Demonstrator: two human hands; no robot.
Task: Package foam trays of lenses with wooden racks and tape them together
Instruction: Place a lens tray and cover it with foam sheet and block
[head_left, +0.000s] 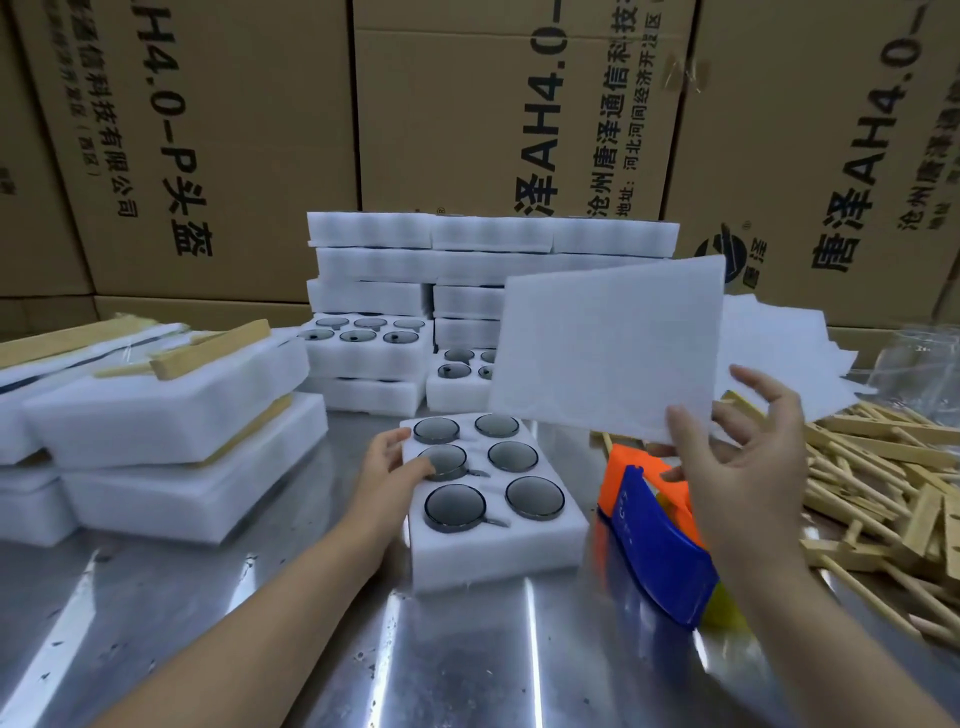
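Observation:
A white foam tray holding several dark round lenses lies on the metal table in front of me. My left hand grips its left edge, fingers over a middle-left lens. My right hand pinches the lower corner of a thin white foam sheet, held up tilted above and right of the tray. A pile of wooden racks lies at the right. An orange and blue tape dispenser sits just right of the tray.
Taped foam packages with wooden racks are stacked at the left. More foam trays are piled behind, some showing lenses. Loose foam sheets lie at the back right. Cardboard boxes wall the back.

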